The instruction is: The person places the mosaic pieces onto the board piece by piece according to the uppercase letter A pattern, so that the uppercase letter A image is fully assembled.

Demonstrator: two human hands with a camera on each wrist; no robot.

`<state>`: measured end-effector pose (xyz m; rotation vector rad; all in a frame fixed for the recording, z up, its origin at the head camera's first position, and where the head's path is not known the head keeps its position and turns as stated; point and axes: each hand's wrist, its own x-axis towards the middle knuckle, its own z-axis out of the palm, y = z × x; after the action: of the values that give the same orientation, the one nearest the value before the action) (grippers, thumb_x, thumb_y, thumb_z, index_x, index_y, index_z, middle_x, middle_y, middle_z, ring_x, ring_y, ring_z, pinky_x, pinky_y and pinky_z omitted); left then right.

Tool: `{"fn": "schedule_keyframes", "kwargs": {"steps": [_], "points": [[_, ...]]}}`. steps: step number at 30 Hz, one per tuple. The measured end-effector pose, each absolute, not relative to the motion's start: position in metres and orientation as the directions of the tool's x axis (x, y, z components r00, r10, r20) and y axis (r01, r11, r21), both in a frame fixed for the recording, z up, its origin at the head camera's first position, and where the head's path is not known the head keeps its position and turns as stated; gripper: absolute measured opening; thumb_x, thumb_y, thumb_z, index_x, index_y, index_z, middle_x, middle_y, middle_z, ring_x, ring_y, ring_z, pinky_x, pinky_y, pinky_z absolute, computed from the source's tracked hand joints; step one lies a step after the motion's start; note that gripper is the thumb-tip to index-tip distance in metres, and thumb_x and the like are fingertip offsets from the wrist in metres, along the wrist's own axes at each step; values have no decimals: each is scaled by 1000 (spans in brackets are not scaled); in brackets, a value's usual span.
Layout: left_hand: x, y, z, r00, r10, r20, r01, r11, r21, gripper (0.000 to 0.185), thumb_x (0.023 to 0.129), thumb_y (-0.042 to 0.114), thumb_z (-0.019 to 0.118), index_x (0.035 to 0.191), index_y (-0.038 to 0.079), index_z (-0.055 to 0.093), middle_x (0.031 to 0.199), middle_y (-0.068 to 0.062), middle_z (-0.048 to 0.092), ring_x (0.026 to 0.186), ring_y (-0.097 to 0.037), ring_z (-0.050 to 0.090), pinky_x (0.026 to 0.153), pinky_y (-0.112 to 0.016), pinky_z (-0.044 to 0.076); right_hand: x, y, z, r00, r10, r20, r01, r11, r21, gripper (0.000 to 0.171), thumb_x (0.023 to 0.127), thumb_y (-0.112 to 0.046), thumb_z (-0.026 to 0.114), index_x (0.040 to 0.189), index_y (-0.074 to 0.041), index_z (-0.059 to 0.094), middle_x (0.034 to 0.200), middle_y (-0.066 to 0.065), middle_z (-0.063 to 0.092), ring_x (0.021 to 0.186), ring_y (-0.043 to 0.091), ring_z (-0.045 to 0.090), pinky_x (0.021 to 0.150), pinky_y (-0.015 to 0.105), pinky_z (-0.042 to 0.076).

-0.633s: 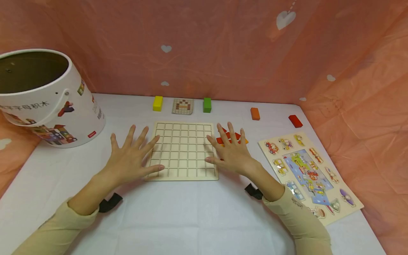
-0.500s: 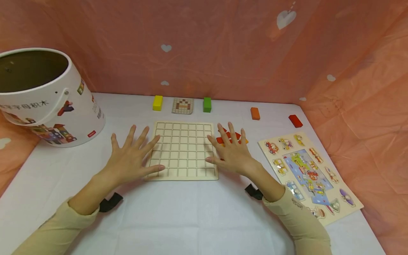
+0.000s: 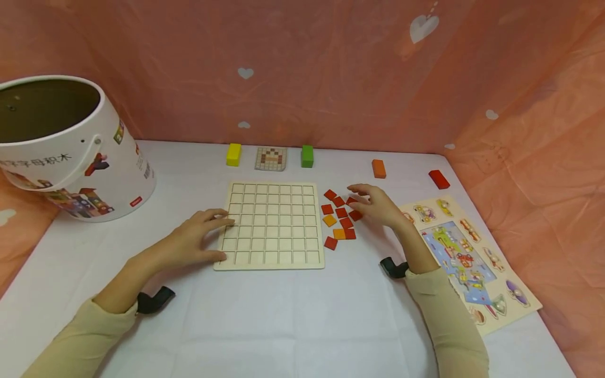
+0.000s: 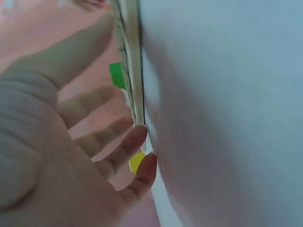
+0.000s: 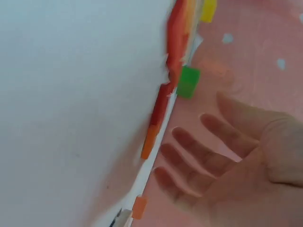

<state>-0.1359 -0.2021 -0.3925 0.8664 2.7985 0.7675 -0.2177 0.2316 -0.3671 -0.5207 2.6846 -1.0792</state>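
Observation:
A pale wooden grid board (image 3: 274, 226) lies flat on the white table, its square cells bare. My left hand (image 3: 189, 239) is at the board's left edge with fingers loosely bent; in the left wrist view the fingers (image 4: 137, 137) spread along that edge and hold nothing. Right of the board lies a loose group of small red and orange square tiles (image 3: 341, 212). Over the right side of that group hovers my right hand (image 3: 380, 207), partly covering some tiles. The right wrist view shows its palm and relaxed fingers (image 5: 199, 156) with nothing in them.
At the back, a small pixel-pattern card (image 3: 271, 158) lies between a yellow block (image 3: 233, 155) and a green block (image 3: 307, 156). Orange (image 3: 378, 168) and red (image 3: 439, 179) blocks lie farther right. A vehicle puzzle board (image 3: 517, 310) is at right, a white bucket (image 3: 118, 184) at left.
Both hands were spread flat over the board's two sides. The left has drawn back to the left edge with fingers bending; the right has moved right, uncovering most of the tiles.

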Motion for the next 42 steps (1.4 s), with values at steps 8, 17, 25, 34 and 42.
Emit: {"fn": "schedule_keyframes", "kwargs": {"steps": [8, 17, 25, 34, 42], "points": [[-135, -202, -396, -802, 596, 38, 528, 678, 511, 68, 82, 35, 82, 138, 4, 58, 154, -20, 40, 134, -40, 37, 97, -65, 33, -221, 238, -377, -924, -379, -42, -252, 690, -679, 33, 92, 9, 60, 125, 10, 61, 124, 27, 60, 115, 41, 53, 102, 54, 42], [-132, -200, -397, -811, 584, 46, 526, 691, 497, 70, 82, 30, 83, 141, 3, 55, 154, -21, 38, 134, -41, 36, 95, -66, 33, -221, 232, -383, -925, -380, 9, -298, 711, -637, 26, 91, 14, 60, 115, 9, 64, 113, 24, 62, 105, 39, 56, 98, 51, 46], [-131, -200, -399, -816, 573, 75, 529, 688, 496, 71, 82, 32, 82, 140, 1, 56, 152, -23, 39, 133, -44, 36, 96, -69, 31, -221, 229, -384, -933, -356, -57, -241, 733, -636, 25, 91, 7, 65, 116, 10, 62, 114, 25, 62, 105, 38, 57, 97, 49, 47], [-132, -197, -405, -817, 568, 97, 542, 699, 467, 61, 88, 32, 76, 138, 2, 57, 151, -23, 41, 132, -42, 38, 94, -65, 35, -224, 218, -375, -946, -323, 41, -260, 672, -694, 14, 92, 5, 65, 106, 6, 62, 98, 17, 63, 85, 29, 55, 74, 31, 48], [-130, -193, -404, -824, 562, 68, 532, 729, 431, 61, 93, 30, 71, 142, 1, 51, 153, -23, 38, 134, -42, 36, 96, -63, 34, -259, 150, -361, -861, -503, 76, -370, 516, -773, 15, 92, 6, 63, 106, 9, 66, 96, 17, 63, 80, 26, 54, 71, 27, 45]]}}
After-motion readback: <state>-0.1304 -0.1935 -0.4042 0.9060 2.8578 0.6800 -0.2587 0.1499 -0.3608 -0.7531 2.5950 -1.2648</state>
